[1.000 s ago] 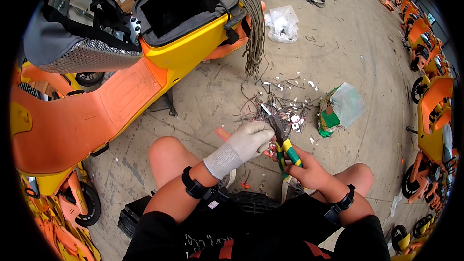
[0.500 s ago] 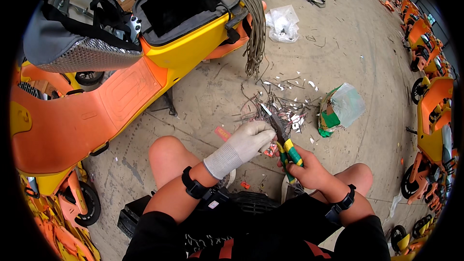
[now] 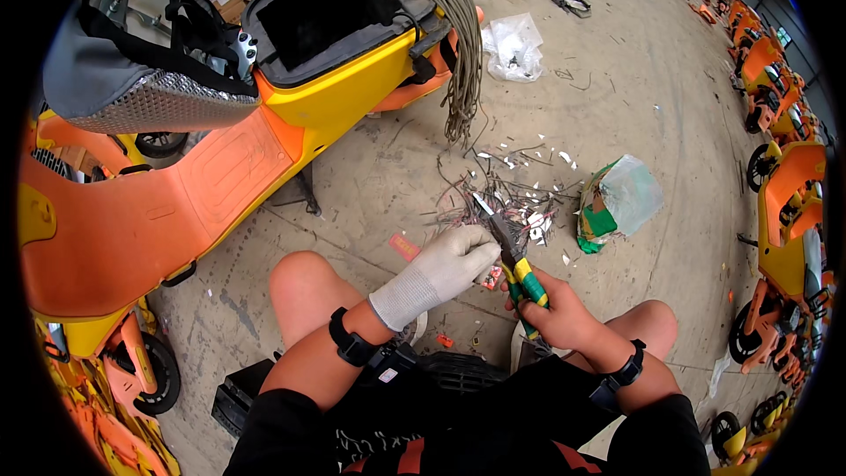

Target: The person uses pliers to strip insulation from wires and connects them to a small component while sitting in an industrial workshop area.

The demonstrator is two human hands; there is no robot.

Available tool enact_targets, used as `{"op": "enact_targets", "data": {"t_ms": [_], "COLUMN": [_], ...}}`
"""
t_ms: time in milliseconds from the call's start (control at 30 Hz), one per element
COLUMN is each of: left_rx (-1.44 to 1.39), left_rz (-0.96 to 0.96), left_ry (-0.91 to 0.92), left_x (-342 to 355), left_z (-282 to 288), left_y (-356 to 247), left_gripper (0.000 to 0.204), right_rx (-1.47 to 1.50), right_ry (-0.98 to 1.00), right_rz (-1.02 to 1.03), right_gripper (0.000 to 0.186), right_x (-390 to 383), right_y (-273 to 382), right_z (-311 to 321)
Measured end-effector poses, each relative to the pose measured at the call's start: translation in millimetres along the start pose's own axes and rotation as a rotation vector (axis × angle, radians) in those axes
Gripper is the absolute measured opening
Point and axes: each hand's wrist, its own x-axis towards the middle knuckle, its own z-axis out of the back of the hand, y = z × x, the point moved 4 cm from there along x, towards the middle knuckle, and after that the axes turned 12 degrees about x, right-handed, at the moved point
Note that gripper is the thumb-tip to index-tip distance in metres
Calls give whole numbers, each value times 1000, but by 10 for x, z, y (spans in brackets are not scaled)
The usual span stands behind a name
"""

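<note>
Right, the big orange-and-yellow plastic scooter [image 3: 176, 185] fills the left, its bundle of grey wires [image 3: 454, 26] dangling over the concrete floor [image 3: 617, 106]. Below, the left hand [image 3: 454, 260] in a white knit glove pinches something small beside the green-and-yellow-handled pliers [image 3: 511, 256], gripped by the bare right hand [image 3: 555, 313] above the wire scraps [image 3: 502, 203].

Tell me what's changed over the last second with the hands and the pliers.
Hardly anything. The gloved left hand still pinches a small piece at the pliers, which the bare right hand still grips. The wire scraps, green bag and scooter haven't moved.
</note>
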Motion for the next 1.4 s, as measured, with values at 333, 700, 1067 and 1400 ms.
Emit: {"op": "enact_targets", "data": {"t_ms": [333, 700, 1067, 1400], "left_rx": [52, -293, -524, -478], "left_rz": [22, 79, 87, 76], "left_ry": [-69, 5, 99, 20], "left_x": [-23, -39, -44, -24], "left_z": [8, 17, 18, 96], "left_y": [-61, -91, -9, 0], "left_gripper": [27, 22, 22, 19], "right_rx": [-20, 292, 47, -40], "right_ry": [-12, 98, 113, 88], "right_rz": [17, -10, 61, 33], "right_gripper": [46, 60, 69, 73], "right_x": [14, 8, 0, -34], "right_y": [-51, -123, -65, -38], "right_z": [21, 34, 79, 84]}}
